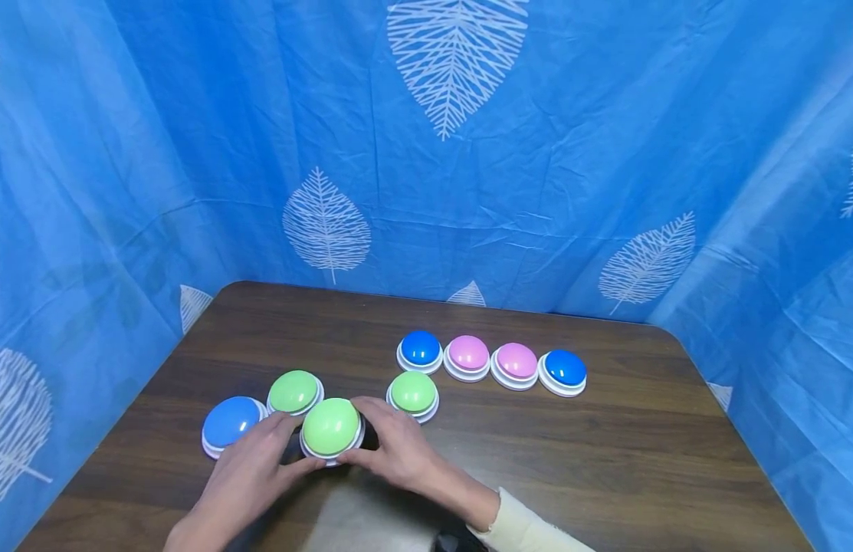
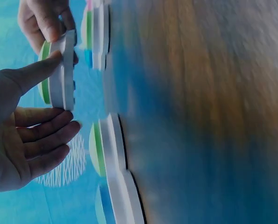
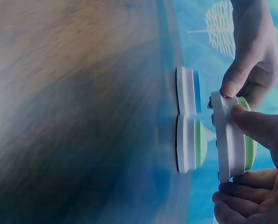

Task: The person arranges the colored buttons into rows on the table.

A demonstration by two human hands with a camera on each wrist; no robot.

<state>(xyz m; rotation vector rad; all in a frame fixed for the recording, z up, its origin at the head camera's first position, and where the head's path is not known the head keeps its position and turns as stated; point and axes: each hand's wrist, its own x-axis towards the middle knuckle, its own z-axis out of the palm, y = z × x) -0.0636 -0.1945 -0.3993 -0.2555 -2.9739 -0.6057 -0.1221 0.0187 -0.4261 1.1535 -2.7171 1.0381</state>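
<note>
Between my two hands is a green push button (image 1: 331, 426) with a white round base, lifted off the table. My left hand (image 1: 250, 468) pinches its left side, thumb on the near rim. From the right, my right hand (image 1: 398, 448) grips the same button with thumb and fingers. In both wrist views the held button (image 2: 62, 79) is turned edge-on, small feet showing under its base (image 3: 223, 140). A second green button (image 1: 293, 392) and a blue button (image 1: 231, 422) sit beside my left hand. Another green button (image 1: 413, 392) stands just beyond my right hand.
Farther back on the brown wooden table (image 1: 605, 475) is a row: a blue button (image 1: 421, 349), two pink buttons (image 1: 468, 353) and another blue button (image 1: 565, 369). A blue leaf-print curtain (image 1: 509, 192) borders the table's back and sides. A dark object (image 1: 457, 541) shows at the bottom edge.
</note>
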